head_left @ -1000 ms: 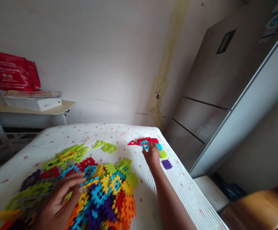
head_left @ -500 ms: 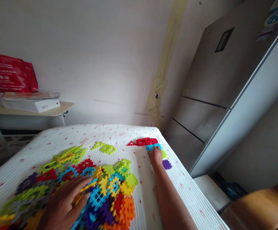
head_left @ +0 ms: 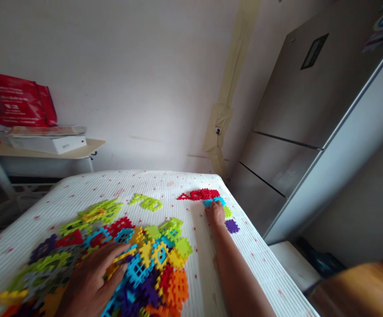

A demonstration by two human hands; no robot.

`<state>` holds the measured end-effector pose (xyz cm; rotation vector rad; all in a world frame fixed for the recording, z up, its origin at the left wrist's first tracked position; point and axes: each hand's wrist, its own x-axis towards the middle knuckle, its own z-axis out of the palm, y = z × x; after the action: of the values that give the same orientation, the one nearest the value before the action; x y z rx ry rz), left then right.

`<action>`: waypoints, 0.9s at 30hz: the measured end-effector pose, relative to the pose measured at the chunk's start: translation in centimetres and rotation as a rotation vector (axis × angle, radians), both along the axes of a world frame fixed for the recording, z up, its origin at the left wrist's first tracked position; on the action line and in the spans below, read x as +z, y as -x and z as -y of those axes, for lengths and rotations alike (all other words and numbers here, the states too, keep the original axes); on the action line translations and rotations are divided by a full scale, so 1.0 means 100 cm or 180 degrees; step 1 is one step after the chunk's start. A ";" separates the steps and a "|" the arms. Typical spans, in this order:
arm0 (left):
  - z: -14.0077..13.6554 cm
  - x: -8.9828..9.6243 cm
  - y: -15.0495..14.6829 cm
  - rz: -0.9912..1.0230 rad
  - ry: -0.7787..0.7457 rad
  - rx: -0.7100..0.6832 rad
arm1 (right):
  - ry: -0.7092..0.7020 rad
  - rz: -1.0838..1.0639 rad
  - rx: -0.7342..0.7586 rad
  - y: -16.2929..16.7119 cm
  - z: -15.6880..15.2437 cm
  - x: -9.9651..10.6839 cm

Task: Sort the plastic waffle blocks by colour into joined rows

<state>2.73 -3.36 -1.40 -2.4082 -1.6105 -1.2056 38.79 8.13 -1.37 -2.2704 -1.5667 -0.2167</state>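
Moved the left hand (head_left: 95, 270) a bit lower than a second ago, right down onto the big pile (head_left: 147, 253). Now resting there, back up, thumb and fingers apart, with a yellow and blue bit (head_left: 128, 253) in the gap; not squeezing it, by the look. Farther off, across the white cloth (head_left: 196, 259), near the right edge: a purple square (head_left: 232, 226), then a green square (head_left: 227, 212) just beside the right hand (head_left: 215, 215). Moved that hand a little too, from just below the red bits (head_left: 205, 194) to the blue bits (head_left: 208, 203), taking along a blue square, hardly to be seen now. Likely one more blue put with its own colour. Reaching far out, arm long and low, fingers bent, tips down on the blue. Cannot tell if pinching or just pressing. Farthest away, red in a row, and well left of it, some loose green bits (head_left: 150, 203).
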 end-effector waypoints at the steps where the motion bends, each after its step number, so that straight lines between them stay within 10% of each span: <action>1: 0.000 -0.001 0.000 0.0014 -0.0017 0.0003 | -0.0022 -0.0009 0.0017 0.000 0.001 0.001; 16: 0.011 0.011 -0.005 0.0667 0.0385 0.0275 | -0.1275 0.0017 0.1974 0.044 0.012 -0.002; 27: 0.021 0.022 -0.008 0.1621 0.0934 0.0114 | -0.1049 -0.0085 0.2043 0.060 0.028 0.013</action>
<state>3.52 -5.51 0.82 -2.3337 -2.0794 -1.8025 32.82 5.36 -0.12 -1.4360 -1.9791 -0.2418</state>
